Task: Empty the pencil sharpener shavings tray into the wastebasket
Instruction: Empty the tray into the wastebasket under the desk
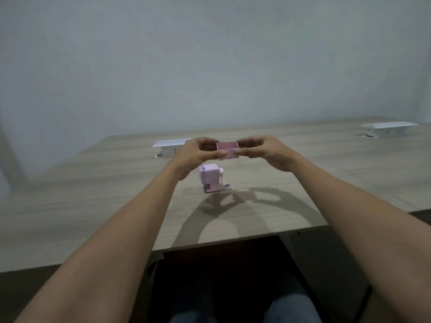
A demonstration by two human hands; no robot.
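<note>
A small pink open-topped plastic shavings tray (pixel 228 149) is held up in the air between both hands, above and a little behind the lilac box-shaped plastic pencil sharpener (pixel 210 179), which stands upright on the light wood-grain table (pixel 93 197). The left hand (pixel 198 153) pinches the tray's left end, thumb on the near side and fingers curled round the far side; the right hand (pixel 263 150) grasps the right end in the same way, thumb toward the camera and fingers arched over the back. The tray sits level, its open top facing up, and the inside looks reddish-pink; whether any shavings lie in it cannot be told. The sharpener has a small crank handle (pixel 225 181) sticking out on its right side and a dark square opening low on its front, where a drawer would fit. Behind the sharpener and to its left, a white flip-up socket cover (pixel 171 143) stands open on the table; a second white cover (pixel 389 126) stands open far to the sharpener's right, near the table's back edge. Shadows of both forearms fall on the table in front of the sharpener.
</note>
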